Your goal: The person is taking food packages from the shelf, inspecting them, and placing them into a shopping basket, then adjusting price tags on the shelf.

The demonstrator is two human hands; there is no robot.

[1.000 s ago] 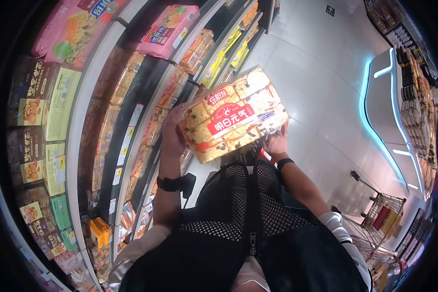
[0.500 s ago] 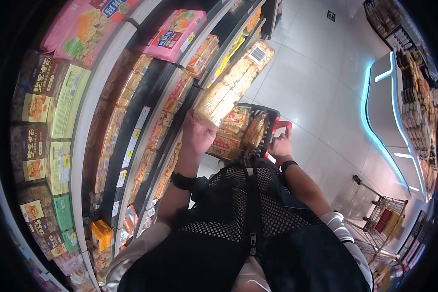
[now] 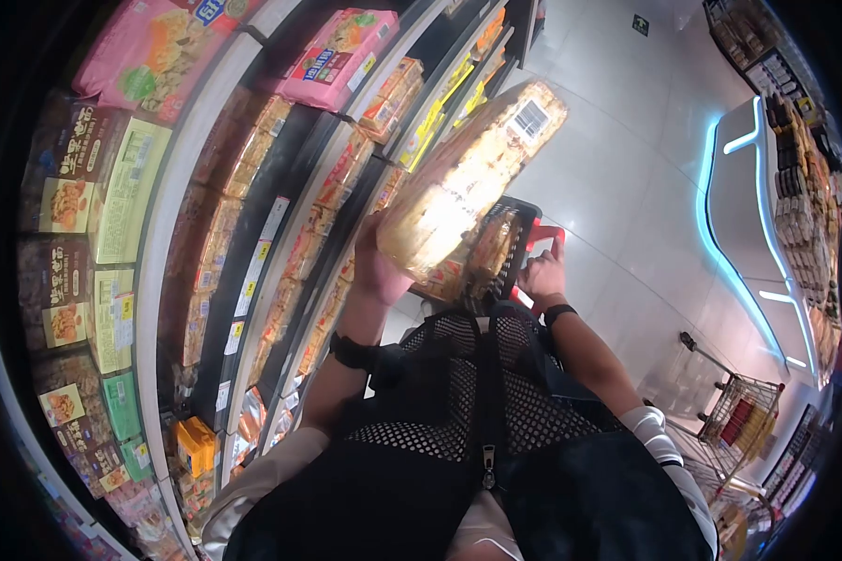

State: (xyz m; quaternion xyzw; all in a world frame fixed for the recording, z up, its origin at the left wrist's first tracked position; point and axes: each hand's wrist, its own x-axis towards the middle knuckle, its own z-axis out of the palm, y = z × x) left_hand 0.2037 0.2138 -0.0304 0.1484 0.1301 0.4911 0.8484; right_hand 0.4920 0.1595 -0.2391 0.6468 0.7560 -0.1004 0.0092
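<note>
Closest in, below the dark mesh vest (image 3: pixel 412 439): left hand (image 3: pixel 381 271) has the near, lower end of a big clear-wrapped pack (image 3: pixel 463 192), palm against it, fingers mostly hidden behind, so exact finger spread can't be told. Pack is tilted, narrow side up, barcode (image 3: pixel 532 120) at the far end, glare on the wrap. It's in the air, above and partly in front of the black basket (image 3: pixel 526 217), not in it. Right hand (image 3: pixel 544 276) is curled on the basket's red handle (image 3: pixel 546 233), partly closed, carrying no pack. As for progress: at least one wrapped pack (image 3: pixel 493 248) is in the basket, with part of another (image 3: pixel 447 279) showing beside it; the rest of the inside is blocked by the held pack, so no full count. The big pack is the one outside the basket. Left side, shelving (image 3: pixel 162 201) with similar packs in rows, a pink pack (image 3: pixel 340 58) and an orange packet (image 3: pixel 195 447). Farther off right: wire trolley (image 3: pixel 744 409), then a counter (image 3: pixel 734 201) with blue-lit trim.
</note>
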